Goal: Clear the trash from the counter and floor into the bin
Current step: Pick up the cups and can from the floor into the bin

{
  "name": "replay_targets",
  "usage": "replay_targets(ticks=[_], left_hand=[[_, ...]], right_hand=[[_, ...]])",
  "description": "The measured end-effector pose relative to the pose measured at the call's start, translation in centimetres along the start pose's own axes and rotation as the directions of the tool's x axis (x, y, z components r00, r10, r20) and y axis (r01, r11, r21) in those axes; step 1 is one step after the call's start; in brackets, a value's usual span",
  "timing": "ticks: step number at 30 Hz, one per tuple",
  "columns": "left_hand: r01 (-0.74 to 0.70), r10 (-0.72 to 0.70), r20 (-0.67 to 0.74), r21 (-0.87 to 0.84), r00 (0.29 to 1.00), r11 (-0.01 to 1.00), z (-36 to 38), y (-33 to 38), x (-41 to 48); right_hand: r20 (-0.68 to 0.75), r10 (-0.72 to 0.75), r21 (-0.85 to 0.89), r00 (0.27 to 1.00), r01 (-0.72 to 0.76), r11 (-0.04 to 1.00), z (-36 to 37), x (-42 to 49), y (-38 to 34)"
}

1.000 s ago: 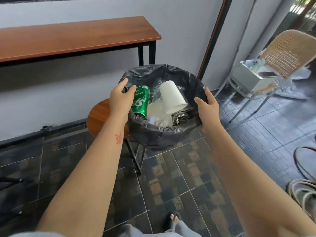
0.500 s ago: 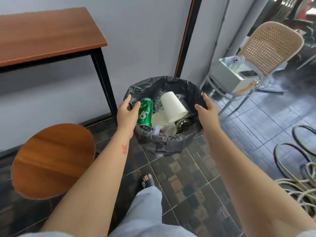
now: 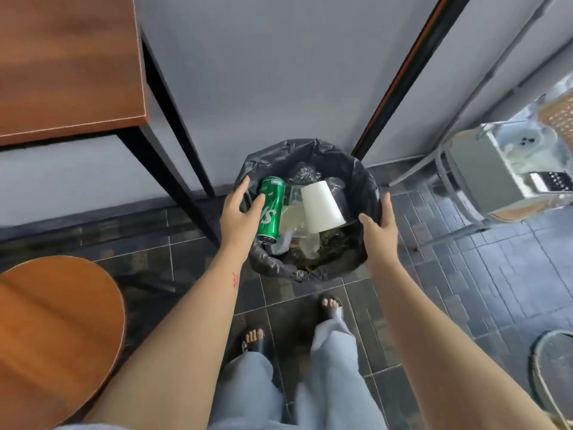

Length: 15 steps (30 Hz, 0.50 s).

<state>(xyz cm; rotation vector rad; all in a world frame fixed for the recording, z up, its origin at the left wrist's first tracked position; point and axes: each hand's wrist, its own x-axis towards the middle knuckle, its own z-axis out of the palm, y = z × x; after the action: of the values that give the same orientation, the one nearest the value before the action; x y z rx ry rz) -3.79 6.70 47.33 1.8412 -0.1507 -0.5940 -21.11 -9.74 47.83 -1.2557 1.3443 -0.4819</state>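
Observation:
A round bin lined with a black bag is low over the tiled floor by the grey wall, right of the table leg. Inside lie a green soda can, a white paper cup, clear plastic wrap and other scraps. My left hand holds the bin's left rim, thumb inside next to the can and fingers outside. On the right rim, my right hand grips the same way. Whether the bin's base touches the floor is hidden.
A wooden table with black legs stands at upper left. A round wooden stool is at lower left. A chair holding a grey box sits at right. Coiled hose lies at lower right. My sandalled feet stand just behind the bin.
Both hands have carried the bin from over the stool rightward and down, to the wall beside the table leg. The grip on the rim is unchanged.

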Motion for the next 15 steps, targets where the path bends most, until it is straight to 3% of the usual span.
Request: replay_targets(ticks=[9,15], left_hand=[[0.247,-0.276,-0.261,-0.139,0.925,0.959,6.9,-7.4,6.2],[0.311,-0.365,-0.36,-0.199,0.859,0.929,10.2,-16.1,12.5]], right_hand=[[0.264,0.061,-0.151,0.963,-0.021,0.988,4.7,14.3,4.1],[0.323,0.122,-0.227,0.939,-0.049,0.973,9.8,22.5,9.8]])
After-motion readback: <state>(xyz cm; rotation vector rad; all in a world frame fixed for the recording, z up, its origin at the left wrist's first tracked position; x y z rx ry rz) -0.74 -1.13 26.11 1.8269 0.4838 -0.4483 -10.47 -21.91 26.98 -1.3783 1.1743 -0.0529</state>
